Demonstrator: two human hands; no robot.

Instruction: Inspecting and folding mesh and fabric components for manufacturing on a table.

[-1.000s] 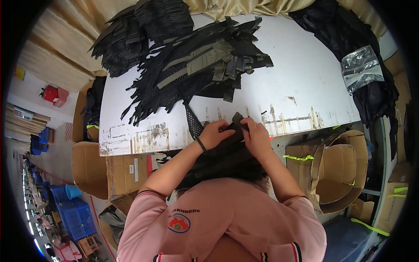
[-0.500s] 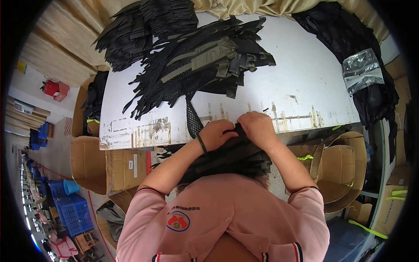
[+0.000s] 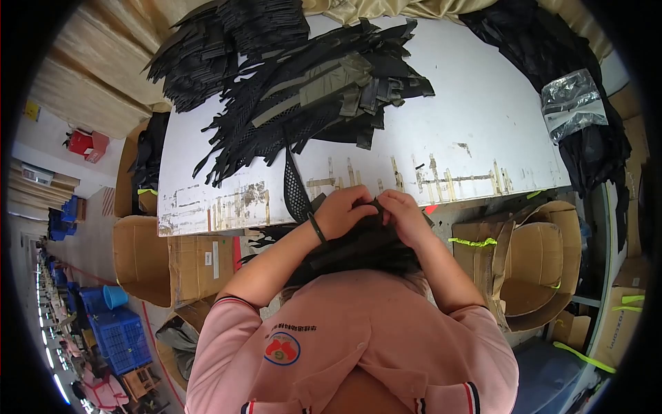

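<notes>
At the table's near edge, my left hand [image 3: 342, 212] and my right hand [image 3: 407, 217] are close together, thumbs and fingers pinched on a black fabric piece [image 3: 376, 219]. Its exact shape is mostly hidden by my fingers. More black fabric strips [image 3: 345, 257] lie across my lap, below the hands. Beside my left wrist a black mesh strip [image 3: 296, 193] runs from the table's pile down over the edge. That pile of black and dark olive fabric strips [image 3: 310, 103], some of them mesh, spreads loosely over the table beyond my left hand.
Stacked black strips [image 3: 193, 65] stand at the table's [image 3: 476, 131] far left. Black fabric with a clear plastic bag [image 3: 574, 107] covers its right end. Cardboard boxes stand at left [image 3: 141, 262] and right [image 3: 538, 269] below the table. Blue crates [image 3: 117, 338] are on the floor.
My right hand has shifted slightly down, its fingers curling in closer to the left hand. The mesh strip by my left wrist has swung a little left.
</notes>
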